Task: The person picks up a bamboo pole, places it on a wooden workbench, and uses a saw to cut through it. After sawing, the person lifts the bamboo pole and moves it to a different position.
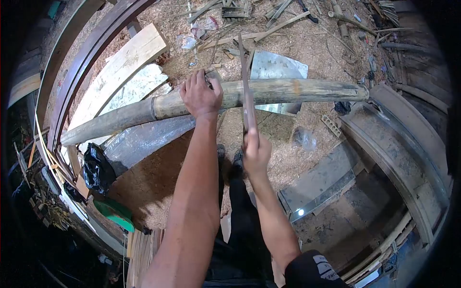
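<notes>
A long bamboo pole (283, 91) lies crosswise in front of me, with a dark joint ring left of my left hand. My left hand (200, 93) is closed over the top of the pole, fingers curled round its far side. A small greyish piece (212, 74) shows beside its thumb. My right hand (257, 151) is wrapped round the handle of a hand saw (248, 103), whose long tapering blade is seen nearly edge-on. The blade crosses the pole just right of my left hand and points away from me; the handle is hidden in my fist.
Beneath the pole's left part are pale boards (129, 53). A metal sheet (278, 67) lies behind it, a black plastic bag (96, 168) at left. Curved dark frames (398, 149) stand at right. Wood scraps and sawdust cover the ground; my feet are below the pole.
</notes>
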A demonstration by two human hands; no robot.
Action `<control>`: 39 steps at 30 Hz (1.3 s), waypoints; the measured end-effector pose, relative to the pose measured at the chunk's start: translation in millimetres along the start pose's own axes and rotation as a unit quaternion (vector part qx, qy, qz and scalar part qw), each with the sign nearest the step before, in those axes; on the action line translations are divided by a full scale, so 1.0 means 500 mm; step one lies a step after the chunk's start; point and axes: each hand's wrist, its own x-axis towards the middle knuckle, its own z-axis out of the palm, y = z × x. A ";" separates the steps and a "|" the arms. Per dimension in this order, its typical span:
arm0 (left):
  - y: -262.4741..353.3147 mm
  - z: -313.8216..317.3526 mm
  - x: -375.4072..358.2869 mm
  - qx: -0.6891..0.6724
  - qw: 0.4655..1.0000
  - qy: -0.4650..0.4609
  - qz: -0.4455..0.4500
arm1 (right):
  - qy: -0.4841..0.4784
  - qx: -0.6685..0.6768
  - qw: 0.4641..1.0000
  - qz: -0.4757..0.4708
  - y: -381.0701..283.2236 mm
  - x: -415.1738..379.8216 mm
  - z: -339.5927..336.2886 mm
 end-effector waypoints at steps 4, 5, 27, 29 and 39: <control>-0.002 -0.001 0.003 0.007 1.000 0.002 0.001 | 0.008 -0.029 0.999 0.014 -0.036 0.001 0.003; 0.000 0.000 0.003 0.009 1.000 0.000 -0.001 | 0.007 -0.037 0.999 0.007 -0.028 -0.038 -0.018; -0.003 0.003 0.001 0.016 1.000 -0.019 -0.008 | -0.006 -0.008 0.999 0.052 0.045 -0.256 -0.094; -0.004 0.004 0.001 0.007 1.000 -0.014 -0.006 | 0.008 -0.008 0.999 0.053 0.043 -0.309 -0.116; 0.000 -0.006 0.000 0.013 0.999 -0.026 -0.011 | 0.036 0.042 0.996 0.066 -0.051 0.078 0.035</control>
